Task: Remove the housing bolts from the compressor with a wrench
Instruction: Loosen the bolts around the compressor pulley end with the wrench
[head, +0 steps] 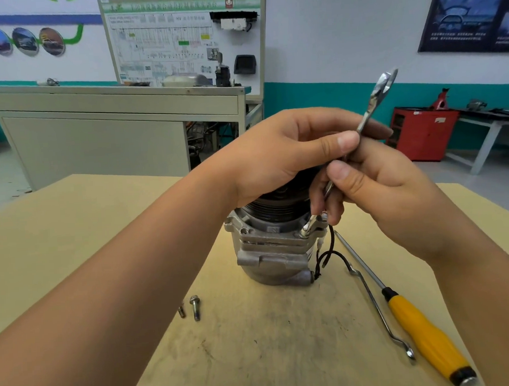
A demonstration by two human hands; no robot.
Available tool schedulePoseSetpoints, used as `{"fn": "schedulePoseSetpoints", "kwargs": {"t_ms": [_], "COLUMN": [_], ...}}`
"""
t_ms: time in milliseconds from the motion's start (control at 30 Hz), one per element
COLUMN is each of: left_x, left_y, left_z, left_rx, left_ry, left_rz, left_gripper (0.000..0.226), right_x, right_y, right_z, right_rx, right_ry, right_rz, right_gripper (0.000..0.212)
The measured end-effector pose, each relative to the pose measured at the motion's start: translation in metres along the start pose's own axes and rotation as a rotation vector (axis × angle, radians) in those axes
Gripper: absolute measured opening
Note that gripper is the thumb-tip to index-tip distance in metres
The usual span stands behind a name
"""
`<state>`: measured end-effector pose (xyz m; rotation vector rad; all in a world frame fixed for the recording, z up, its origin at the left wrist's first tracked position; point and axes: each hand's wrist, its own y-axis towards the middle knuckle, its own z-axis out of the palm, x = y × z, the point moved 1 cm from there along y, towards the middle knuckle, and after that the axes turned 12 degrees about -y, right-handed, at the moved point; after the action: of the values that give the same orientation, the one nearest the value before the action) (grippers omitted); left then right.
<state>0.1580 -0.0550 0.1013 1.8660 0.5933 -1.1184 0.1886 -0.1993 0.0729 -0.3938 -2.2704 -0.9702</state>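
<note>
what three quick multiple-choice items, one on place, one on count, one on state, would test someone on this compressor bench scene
1. Where does the yellow-handled screwdriver lie?
A. right of the grey metal compressor
B. left of it
C. on top of it

2. How many loose bolts lie on the tan tabletop?
A. none
B. two
C. five

3. What is the lower end of the shiny steel wrench doing?
A. lying flat on the table
B. seated on a housing bolt
C. hanging in the air

Answers: 1 A, it lies diagonally at the compressor's right; 2 B, two sit side by side front left; 3 B, both the left hand and right hand hold it there.
</note>
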Motion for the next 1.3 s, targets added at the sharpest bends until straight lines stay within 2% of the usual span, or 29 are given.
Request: {"fn": "schedulePoseSetpoints", "kwargs": {"t_ms": [267, 467, 767, 867, 933, 967, 1067, 1133, 1200, 1300], "left_x": [-0.014, -0.024, -0.022, -0.014, -0.008, -0.007, -0.008, -0.010, -0.009, -0.004], "left_y": [-0.008, -0.019, -0.063, -0.069, -0.073, -0.075, -0.076, -0.074, -0.069, -0.063], "left_z": [-0.013, -0.007, 0.035, 0.046, 0.048, 0.049, 0.051, 0.054, 0.058, 0.061], "left_rx": [-0.193, -0.313, -0.644, -0.725, -0.779, -0.800, -0.838, -0.848, -0.854, -0.892], "left_ry": [0.190, 0.473, 0.935, 1.054, 1.078, 1.066, 0.944, 0.899, 0.858, 0.733], "left_rz": [0.019, 0.013, 0.182, 0.222, 0.218, 0.231, 0.311, 0.355, 0.391, 0.424], "left_gripper": [0.011, 0.008, 0.010, 0.016, 0.028, 0.027, 0.006, 0.004, 0.003, 0.009], "right_x": [-0.001, 0.003, 0.015, 0.020, 0.020, 0.020, 0.023, 0.027, 0.031, 0.034], "right_y": [0.001, 0.000, -0.003, -0.006, -0.006, -0.005, -0.006, -0.008, -0.010, -0.009], "right_z": [0.007, 0.005, 0.003, 0.008, 0.015, 0.017, 0.011, 0.002, -0.003, 0.001], "right_rx": [-0.028, -0.034, 0.089, 0.198, 0.233, 0.209, 0.083, 0.049, 0.088, 0.086], "right_ry": [-0.122, -0.233, -0.313, -0.334, -0.417, -0.449, -0.393, -0.334, -0.334, -0.502], "right_rz": [0.008, -0.014, -0.022, -0.011, -0.047, -0.065, -0.048, -0.047, -0.056, -0.091], "right_gripper": [0.012, 0.015, 0.024, 0.013, 0.010, 0.010, 0.011, 0.008, 0.010, 0.018]}}
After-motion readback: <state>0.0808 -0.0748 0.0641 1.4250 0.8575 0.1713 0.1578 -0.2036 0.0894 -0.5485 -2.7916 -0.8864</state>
